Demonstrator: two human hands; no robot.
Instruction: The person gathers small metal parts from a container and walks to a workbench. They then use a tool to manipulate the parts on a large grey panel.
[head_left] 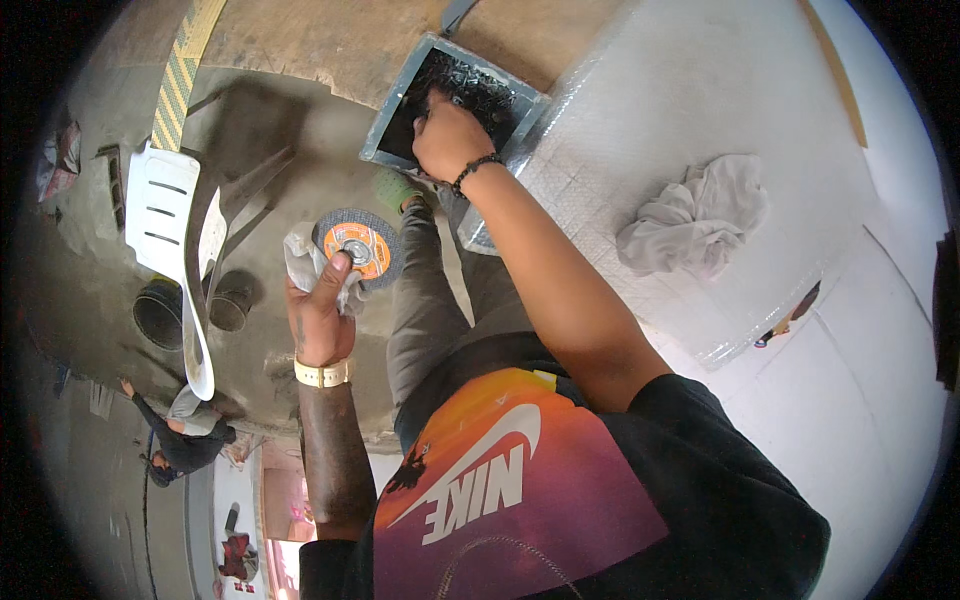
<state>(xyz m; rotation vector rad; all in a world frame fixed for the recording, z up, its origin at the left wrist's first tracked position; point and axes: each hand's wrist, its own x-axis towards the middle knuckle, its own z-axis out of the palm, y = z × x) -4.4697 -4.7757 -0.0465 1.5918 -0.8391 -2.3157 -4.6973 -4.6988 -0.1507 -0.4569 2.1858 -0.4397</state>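
Observation:
My left hand (320, 312) is closed around an abrasive disc (368, 258), dark grey at the rim with an orange label and a metal centre. Its thumb presses near the disc's centre, and the other fingers are mostly hidden behind. A crumpled whitish cloth or wrap (300, 256) is bunched in the same hand, behind the disc. My right hand (452, 142) reaches down into an open grey box (397, 105) full of small dark metal pieces (470, 92). Those fingertips are lost among the dark contents, so their grip does not show.
Right of the box lies a surface covered in clear bubble wrap (600, 120) with a crumpled white cloth (695, 215). On the left stand a white slotted plastic piece (160, 205) with a yellow strap (186, 75) and dark buckets (160, 312). Another person (190, 447) is farther off.

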